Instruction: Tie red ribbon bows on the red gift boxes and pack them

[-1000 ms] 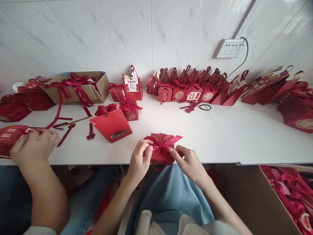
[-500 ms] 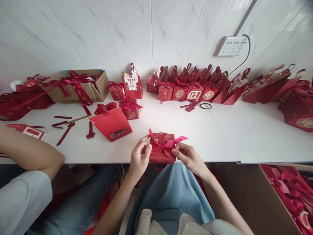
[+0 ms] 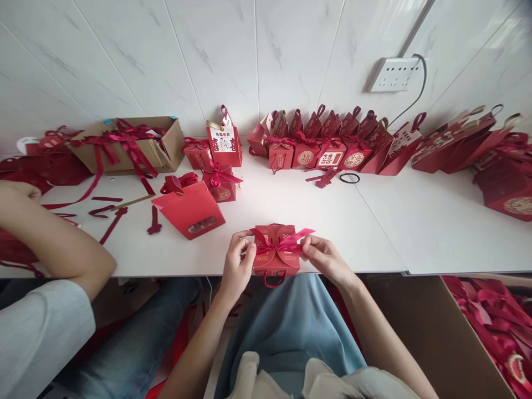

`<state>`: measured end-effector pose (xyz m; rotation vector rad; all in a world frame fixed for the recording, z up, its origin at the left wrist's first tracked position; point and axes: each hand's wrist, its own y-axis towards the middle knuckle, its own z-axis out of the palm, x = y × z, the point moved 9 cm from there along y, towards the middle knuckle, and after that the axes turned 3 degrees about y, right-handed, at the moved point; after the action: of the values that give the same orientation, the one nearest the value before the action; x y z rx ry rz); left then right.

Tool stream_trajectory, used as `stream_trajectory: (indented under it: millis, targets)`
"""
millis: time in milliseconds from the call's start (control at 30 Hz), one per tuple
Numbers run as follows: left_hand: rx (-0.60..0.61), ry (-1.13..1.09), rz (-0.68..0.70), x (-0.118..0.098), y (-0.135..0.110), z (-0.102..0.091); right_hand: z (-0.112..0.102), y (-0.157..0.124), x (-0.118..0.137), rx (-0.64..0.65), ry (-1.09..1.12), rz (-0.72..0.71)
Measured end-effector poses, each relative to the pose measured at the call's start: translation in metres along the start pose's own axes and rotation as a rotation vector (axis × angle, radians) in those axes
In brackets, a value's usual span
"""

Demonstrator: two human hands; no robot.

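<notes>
Both ribbon tails lie flatter now over the red gift box, our left hand and right hand pinching them.

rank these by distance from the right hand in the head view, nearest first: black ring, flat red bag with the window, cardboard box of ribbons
1. black ring, on the table just beyond the right hand, which pinches a ribbon
2. flat red bag, lying off to the left
3. cardboard box, far left against the wall
</notes>
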<state>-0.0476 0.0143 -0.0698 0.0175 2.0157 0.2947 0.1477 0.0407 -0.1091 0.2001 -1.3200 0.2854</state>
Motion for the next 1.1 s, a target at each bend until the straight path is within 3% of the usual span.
stream_trajectory:
  millis: [100, 167, 267, 367, 433, 500, 600, 800, 967, 1100]
  targets:
    - [0.009, 0.012, 0.017, -0.001, 0.000, -0.005, -0.026, 0.004, 0.045, -0.245, -0.150, -0.183]
    - [-0.058, 0.037, 0.086, -0.008, -0.001, -0.014, -0.020, 0.008, 0.077, -0.322, -0.391, -0.267]
    - [-0.136, 0.114, 0.231, -0.027, -0.004, -0.019, 0.033, 0.026, 0.103, -0.134, -0.778, -0.344]
    - [-0.118, 0.189, 0.331, -0.041, -0.007, -0.011, 0.082, 0.045, 0.091, 0.121, -1.066, -0.247]
    - [-0.094, 0.220, 0.353, -0.043, -0.009, -0.006, 0.097, 0.052, 0.076, 0.253, -1.167, -0.142]
    - [-0.080, 0.260, 0.354, -0.042, -0.010, -0.002, 0.104, 0.054, 0.067, 0.347, -1.189, -0.081]
    - [-0.094, 0.318, 0.361, -0.041, -0.011, -0.002, 0.102, 0.054, 0.063, 0.368, -1.176, -0.067]
    - [-0.025, 0.346, 0.435, -0.045, -0.010, 0.005, 0.083, 0.059, 0.066, 0.168, -1.107, -0.085]
    - [0.011, 0.360, 0.483, -0.047, -0.010, 0.009, 0.078, 0.065, 0.061, 0.084, -1.071, -0.102]
    - [0.023, 0.353, 0.476, -0.046, -0.009, 0.010, 0.068, 0.067, 0.072, -0.029, -0.975, -0.214]
